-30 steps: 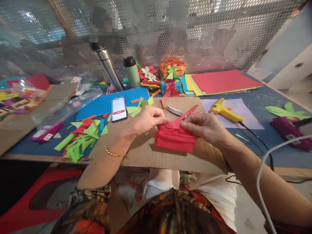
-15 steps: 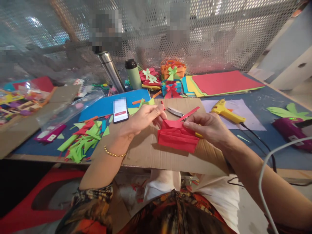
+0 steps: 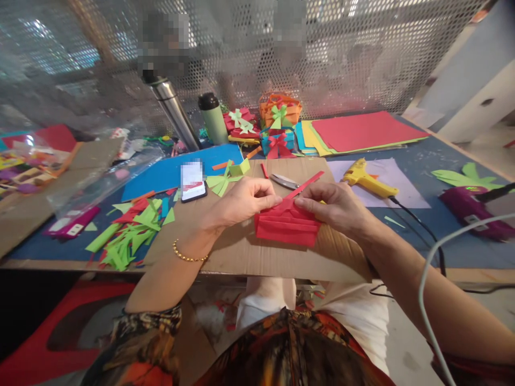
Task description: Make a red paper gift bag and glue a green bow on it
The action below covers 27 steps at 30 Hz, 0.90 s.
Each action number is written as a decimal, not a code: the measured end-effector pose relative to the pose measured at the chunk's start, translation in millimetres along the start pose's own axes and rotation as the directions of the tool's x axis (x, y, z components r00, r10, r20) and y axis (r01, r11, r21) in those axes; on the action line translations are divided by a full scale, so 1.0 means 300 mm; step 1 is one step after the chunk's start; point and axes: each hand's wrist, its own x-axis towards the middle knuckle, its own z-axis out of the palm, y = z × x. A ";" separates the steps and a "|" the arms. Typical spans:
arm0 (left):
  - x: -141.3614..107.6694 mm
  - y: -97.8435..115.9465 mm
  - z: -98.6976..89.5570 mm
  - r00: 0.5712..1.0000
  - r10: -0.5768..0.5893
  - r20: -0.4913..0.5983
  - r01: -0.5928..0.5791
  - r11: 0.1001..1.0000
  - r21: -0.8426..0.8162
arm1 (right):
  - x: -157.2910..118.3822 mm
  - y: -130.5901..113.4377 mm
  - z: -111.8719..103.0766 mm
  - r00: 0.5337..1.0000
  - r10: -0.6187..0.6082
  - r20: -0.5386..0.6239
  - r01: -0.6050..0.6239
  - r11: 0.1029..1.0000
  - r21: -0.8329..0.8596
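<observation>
A folded red paper piece [image 3: 286, 228] with pleat-like layers is held over the cardboard sheet [image 3: 237, 252]. My left hand [image 3: 251, 201] pinches its upper left edge between thumb and fingers. On the upper right edge, my right hand [image 3: 328, 203] grips the same paper with its thumb on top. A narrow red paper strip [image 3: 308, 182] sticks up diagonally between the two hands. Just behind them, scissors [image 3: 284, 180] lie on the cardboard, their handles partly hidden by my right hand. A small red scrap [image 3: 264, 170] lies beside the blades.
A yellow glue gun [image 3: 368, 179] rests on lilac paper to the right, its black cord trailing forward. Green paper scraps [image 3: 134, 230] and a phone [image 3: 193, 182] lie at left. Behind stand a steel flask [image 3: 175, 110], a green bottle [image 3: 213, 119], paper baskets and coloured sheets [image 3: 366, 133].
My left hand has come down onto the red paper's upper edge and now pinches it. My right hand keeps its hold. The whole view has shifted slightly.
</observation>
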 end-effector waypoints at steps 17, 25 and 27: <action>0.014 0.010 0.011 0.997 0.054 0.049 -0.055 0.998 0.013 | 0.000 0.002 0.004 0.999 0.014 0.049 -0.014 1.000 0.001; 0.011 0.009 0.007 0.994 0.084 0.068 -0.085 0.996 0.024 | 0.017 -0.009 0.020 0.996 -0.013 0.089 0.009 0.999 0.045; 0.011 0.017 0.014 0.991 0.111 0.078 -0.115 0.993 0.041 | 0.022 -0.006 0.028 0.995 -0.043 0.087 0.041 0.999 0.018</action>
